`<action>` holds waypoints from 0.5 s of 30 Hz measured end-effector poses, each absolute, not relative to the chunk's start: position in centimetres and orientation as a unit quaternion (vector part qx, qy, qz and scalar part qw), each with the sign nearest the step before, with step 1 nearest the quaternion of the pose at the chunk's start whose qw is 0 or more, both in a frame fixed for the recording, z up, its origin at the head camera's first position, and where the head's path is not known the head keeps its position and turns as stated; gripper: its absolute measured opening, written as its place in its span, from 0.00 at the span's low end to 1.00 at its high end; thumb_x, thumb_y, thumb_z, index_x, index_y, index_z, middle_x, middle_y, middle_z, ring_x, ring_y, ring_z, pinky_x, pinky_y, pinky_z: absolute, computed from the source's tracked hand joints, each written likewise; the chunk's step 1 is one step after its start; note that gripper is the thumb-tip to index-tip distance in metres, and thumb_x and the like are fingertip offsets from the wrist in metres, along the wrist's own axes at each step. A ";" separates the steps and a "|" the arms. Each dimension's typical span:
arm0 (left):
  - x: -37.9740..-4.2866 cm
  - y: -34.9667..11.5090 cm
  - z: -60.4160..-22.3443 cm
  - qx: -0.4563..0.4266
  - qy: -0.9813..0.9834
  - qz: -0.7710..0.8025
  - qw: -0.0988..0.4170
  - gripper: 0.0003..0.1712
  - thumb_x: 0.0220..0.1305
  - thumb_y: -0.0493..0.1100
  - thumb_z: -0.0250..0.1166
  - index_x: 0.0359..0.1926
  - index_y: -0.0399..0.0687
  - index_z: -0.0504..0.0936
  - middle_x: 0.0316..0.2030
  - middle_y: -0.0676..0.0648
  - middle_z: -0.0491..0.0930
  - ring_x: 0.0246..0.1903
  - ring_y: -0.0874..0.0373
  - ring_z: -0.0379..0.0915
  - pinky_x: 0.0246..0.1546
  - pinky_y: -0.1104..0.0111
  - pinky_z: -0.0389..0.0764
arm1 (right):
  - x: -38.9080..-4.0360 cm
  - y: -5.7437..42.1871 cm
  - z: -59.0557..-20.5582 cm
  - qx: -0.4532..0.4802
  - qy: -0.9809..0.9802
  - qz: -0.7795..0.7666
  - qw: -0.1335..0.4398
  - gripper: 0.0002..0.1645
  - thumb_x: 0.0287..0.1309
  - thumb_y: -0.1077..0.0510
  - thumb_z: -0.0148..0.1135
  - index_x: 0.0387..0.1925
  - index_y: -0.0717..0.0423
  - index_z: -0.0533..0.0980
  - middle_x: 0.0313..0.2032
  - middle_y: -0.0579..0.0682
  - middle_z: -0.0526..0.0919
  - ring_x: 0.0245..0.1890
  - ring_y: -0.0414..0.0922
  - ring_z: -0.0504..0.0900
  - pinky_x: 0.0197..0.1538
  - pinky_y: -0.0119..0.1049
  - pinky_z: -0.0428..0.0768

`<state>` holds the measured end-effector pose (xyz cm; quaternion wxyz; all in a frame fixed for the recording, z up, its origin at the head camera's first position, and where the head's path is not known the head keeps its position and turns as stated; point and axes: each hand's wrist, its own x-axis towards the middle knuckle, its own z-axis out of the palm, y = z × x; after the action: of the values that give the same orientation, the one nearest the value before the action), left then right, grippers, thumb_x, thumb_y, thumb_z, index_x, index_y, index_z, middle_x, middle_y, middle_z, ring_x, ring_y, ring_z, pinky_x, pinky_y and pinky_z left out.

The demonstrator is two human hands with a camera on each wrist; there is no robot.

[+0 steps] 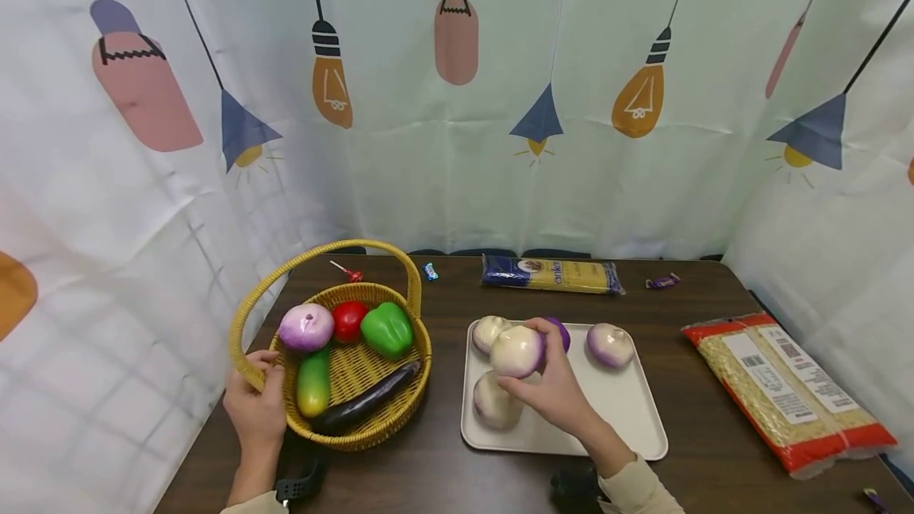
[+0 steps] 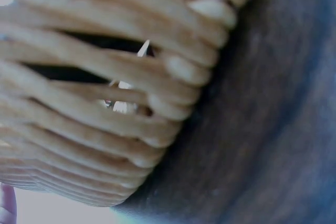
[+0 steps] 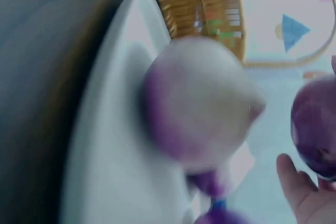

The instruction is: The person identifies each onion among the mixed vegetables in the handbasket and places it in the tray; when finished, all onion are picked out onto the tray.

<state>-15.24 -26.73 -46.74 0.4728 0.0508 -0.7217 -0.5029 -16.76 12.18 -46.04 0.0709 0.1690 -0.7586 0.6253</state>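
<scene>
My right hand (image 1: pixel 557 391) pinches a purple-and-white onion (image 1: pixel 516 351) between thumb and fingers, above the white tray (image 1: pixel 607 427). In the right wrist view this onion (image 3: pixel 315 129) shows at the right edge, well over the tray. Around it on the tray lie more onions: one at front left (image 1: pixel 496 401), one behind (image 1: pixel 489 331), one at right (image 1: pixel 610 345) and a partly hidden deep purple round thing (image 1: pixel 558 331). At the left, my left hand (image 1: pixel 255 407) grips the wicker basket (image 1: pixel 421 399) where its handle meets the rim. Woven basket wall (image 2: pixel 105 72) fills much of the left wrist view.
Inside the basket are an onion (image 1: pixel 305 327), a tomato (image 1: pixel 349 320), a green pepper (image 1: pixel 388 330), a yellow-green cucumber-like vegetable (image 1: pixel 313 381) and an eggplant (image 1: pixel 367 400). A pasta packet (image 1: pixel 553 274) and small candies lie behind; a grain bag (image 1: pixel 789 391) lies right.
</scene>
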 end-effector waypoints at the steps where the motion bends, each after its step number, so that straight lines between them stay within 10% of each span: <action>1: -15.2 -26.7 -46.7 0.050 -0.722 -0.502 0.473 0.08 0.52 0.22 0.57 0.20 0.31 0.70 0.33 0.29 0.77 0.26 0.67 0.67 0.28 0.77 0.64 | -16.6 12.9 -46.4 0.163 -0.758 0.628 0.072 0.49 0.41 0.63 0.79 0.62 0.56 0.58 0.60 0.55 0.65 0.57 0.51 0.72 0.55 0.36 0.75; 15: -15.1 -26.7 -46.6 0.047 -0.719 -0.509 0.470 0.07 0.52 0.22 0.57 0.21 0.28 0.70 0.34 0.28 0.77 0.28 0.67 0.68 0.29 0.76 0.65 | -15.7 20.1 -50.6 0.137 -0.785 0.602 0.050 0.45 0.46 0.68 0.72 0.63 0.63 0.58 0.61 0.59 0.65 0.53 0.32 0.73 0.50 0.29 0.75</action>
<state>-15.14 -26.69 -46.64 0.4698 0.0474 -0.7194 -0.5094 -15.67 20.13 -50.64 0.0500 0.1366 -0.7849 0.6024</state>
